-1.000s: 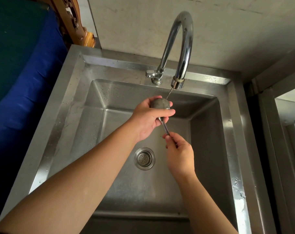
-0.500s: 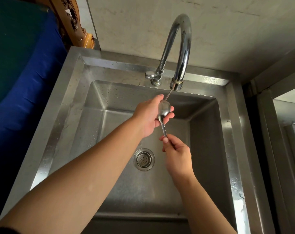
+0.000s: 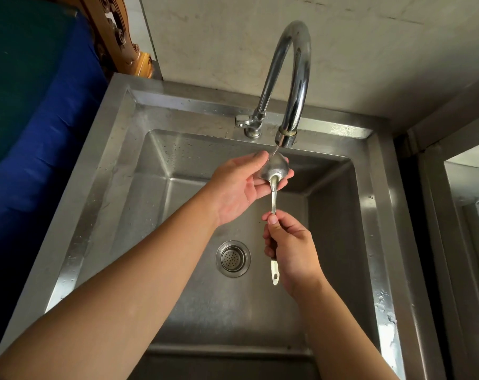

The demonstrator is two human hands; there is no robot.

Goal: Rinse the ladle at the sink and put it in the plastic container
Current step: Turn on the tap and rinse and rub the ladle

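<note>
Head view: ladle (image 3: 274, 171) lies lengthwise toward the person, bowl under the tap (image 3: 286, 138); right hand (image 3: 292, 250) grips the handle, left hand (image 3: 239, 187) cradles the bowl on nearly straight fingers.

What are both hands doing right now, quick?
Left hand: open, fingers cradling the ladle bowl.
Right hand: closed, gripping the ladle handle.

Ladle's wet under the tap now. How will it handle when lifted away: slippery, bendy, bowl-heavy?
Probably slippery: the ladle is bare shiny metal under a thin stream from the faucet. Likely stiff: its slim handle runs straight up from the right hand. Possibly bowl-heavy: the left hand cradles the bowl.
</note>
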